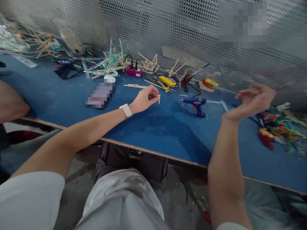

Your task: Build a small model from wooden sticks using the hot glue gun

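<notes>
Status: left hand (144,100) pinches a short wooden stick (159,98) just above the table (155,127). The right hand (254,99) is up, loosely open, empty. The glue gun (195,103) lies untouched at 3 o'clock of the stick. Looks early: stick picked, nothing glued yet. Spare sticks (135,86) sit at 11 o'clock.

Blue table (153,134), blue glue gun (195,103), yellow cutter (168,80), wooden sticks (135,86), pink power strip (134,71)

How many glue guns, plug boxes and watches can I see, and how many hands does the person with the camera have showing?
Glue gun: 1
Plug box: 1
Watch: 1
Hands: 2 (left hand pinching a small stick, right hand open and raised)
Total: 5
</notes>
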A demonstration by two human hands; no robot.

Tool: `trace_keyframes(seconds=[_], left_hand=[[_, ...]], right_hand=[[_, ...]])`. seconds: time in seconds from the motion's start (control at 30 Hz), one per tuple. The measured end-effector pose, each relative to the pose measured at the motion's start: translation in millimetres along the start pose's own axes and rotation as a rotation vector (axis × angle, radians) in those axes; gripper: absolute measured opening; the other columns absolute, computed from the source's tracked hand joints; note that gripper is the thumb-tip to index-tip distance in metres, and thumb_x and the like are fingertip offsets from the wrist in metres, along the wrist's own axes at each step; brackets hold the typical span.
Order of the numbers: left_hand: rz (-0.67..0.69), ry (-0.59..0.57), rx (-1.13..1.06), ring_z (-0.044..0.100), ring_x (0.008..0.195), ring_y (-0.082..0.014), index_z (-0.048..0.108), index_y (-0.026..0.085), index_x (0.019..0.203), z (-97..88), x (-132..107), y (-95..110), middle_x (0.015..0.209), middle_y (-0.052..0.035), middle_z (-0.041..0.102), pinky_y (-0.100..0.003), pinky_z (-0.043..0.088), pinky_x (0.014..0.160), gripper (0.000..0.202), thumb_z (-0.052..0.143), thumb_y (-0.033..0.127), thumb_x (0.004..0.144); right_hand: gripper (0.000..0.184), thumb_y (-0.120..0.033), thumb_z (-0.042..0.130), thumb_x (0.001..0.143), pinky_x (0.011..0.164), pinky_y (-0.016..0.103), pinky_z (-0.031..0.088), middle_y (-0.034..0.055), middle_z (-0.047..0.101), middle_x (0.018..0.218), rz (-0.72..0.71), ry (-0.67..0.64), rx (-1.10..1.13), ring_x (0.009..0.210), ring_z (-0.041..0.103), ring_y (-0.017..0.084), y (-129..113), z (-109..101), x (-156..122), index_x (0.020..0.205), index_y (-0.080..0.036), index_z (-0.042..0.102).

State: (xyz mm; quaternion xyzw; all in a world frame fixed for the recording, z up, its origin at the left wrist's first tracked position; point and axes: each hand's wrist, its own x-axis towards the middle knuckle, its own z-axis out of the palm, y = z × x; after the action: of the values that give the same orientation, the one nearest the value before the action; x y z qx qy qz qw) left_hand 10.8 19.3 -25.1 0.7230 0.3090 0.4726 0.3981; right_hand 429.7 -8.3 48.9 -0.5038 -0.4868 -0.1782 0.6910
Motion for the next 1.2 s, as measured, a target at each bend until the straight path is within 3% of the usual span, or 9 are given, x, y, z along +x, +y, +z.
trace_keyframes(seconds=[0.03,0.1,0.17,0.27,0.37,0.6,0.8,0.97,1.2], left_hand=[[0.001,0.003,-0.011,0.077,0.091,-0.0167,0.064,0.023,0.107,0.2,0,1,0.101,-0.0046,0.081,-0.032,0.064,0.084,0.021,0.083,0.017,0.101],[0.006,0.012,-0.032,0.078,0.090,-0.0170,0.064,0.023,0.106,0.3,0,2,0.099,-0.0041,0.081,-0.033,0.064,0.084,0.023,0.084,0.015,0.099],[0.001,0.016,-0.046,0.078,0.090,-0.0176,0.065,0.023,0.106,-0.5,-1,2,0.098,-0.0043,0.081,-0.034,0.064,0.083,0.023,0.084,0.013,0.098],[0.007,0.041,-0.057,0.079,0.089,-0.0184,0.065,0.022,0.105,-4.3,0,3,0.097,-0.0045,0.081,-0.035,0.064,0.083,0.025,0.087,0.012,0.097],[-0.001,0.053,-0.083,0.081,0.090,-0.0185,0.066,0.022,0.106,-8.5,2,2,0.095,-0.0043,0.082,-0.035,0.064,0.086,0.026,0.089,0.014,0.097],[-0.038,0.046,-0.166,0.082,0.088,-0.0178,0.063,0.023,0.107,-6.5,3,-2,0.092,-0.0041,0.084,-0.037,0.068,0.091,0.027,0.089,0.018,0.100],[-0.140,0.006,-0.185,0.084,0.088,-0.0167,0.055,0.024,0.105,-3.4,-3,16,0.099,-0.0059,0.086,-0.031,0.066,0.080,0.029,0.084,0.021,0.106],[-0.262,-0.058,-0.169,0.083,0.076,-0.0155,0.051,0.024,0.103,-4.2,-9,34,0.104,-0.0068,0.085,-0.027,0.059,0.060,0.032,0.083,0.027,0.109],[-0.226,-0.047,-0.137,0.084,0.077,-0.0162,0.051,0.024,0.099,-2.6,-9,33,0.100,-0.0054,0.081,-0.027,0.060,0.059,0.030,0.080,0.020,0.104]], right_hand=[[0.106,-0.121,0.030,0.081,0.057,0.045,0.052,0.0087,0.072,0.074,0.102,0.073,0.137,0.058,0.068,0.024,18,-3,-3,0.106,-0.032,0.082],[0.110,-0.123,0.026,0.075,0.053,0.041,0.051,0.0115,0.073,0.072,0.270,-0.120,0.202,0.056,0.068,0.024,43,-6,-11,0.101,-0.030,0.080],[0.098,-0.115,0.048,0.081,0.055,0.041,0.053,0.0177,0.078,0.078,0.357,-0.401,0.066,0.059,0.070,0.023,52,-10,-21,0.102,-0.025,0.081],[0.074,-0.086,0.093,0.075,0.073,0.043,0.062,0.0211,0.087,0.101,0.291,-0.803,-0.024,0.084,0.081,0.028,42,-13,-35,0.110,-0.021,0.086],[0.067,-0.066,0.109,0.065,0.085,0.047,0.067,0.0137,0.088,0.107,0.184,-0.972,-0.127,0.091,0.081,0.030,24,-8,-48,0.113,-0.024,0.087],[0.034,-0.051,0.097,0.089,0.100,0.052,0.067,0.0128,0.088,0.104,0.105,-1.050,-0.226,0.100,0.083,0.032,0,19,-70,0.109,-0.024,0.088],[0.078,-0.099,0.092,0.070,0.077,0.044,0.072,0.0083,0.085,0.086,0.446,-0.971,0.184,0.079,0.081,0.026,-22,33,-92,0.092,-0.026,0.079],[0.073,-0.092,0.103,0.061,0.063,0.038,0.066,0.0060,0.083,0.081,0.540,-1.002,0.274,0.073,0.076,0.022,-28,42,-105,0.082,-0.026,0.079],[0.076,-0.094,0.102,0.059,0.069,0.045,0.069,0.0080,0.084,0.086,0.520,-1.026,0.193,0.072,0.074,0.023,-26,40,-104,0.085,-0.026,0.080]])
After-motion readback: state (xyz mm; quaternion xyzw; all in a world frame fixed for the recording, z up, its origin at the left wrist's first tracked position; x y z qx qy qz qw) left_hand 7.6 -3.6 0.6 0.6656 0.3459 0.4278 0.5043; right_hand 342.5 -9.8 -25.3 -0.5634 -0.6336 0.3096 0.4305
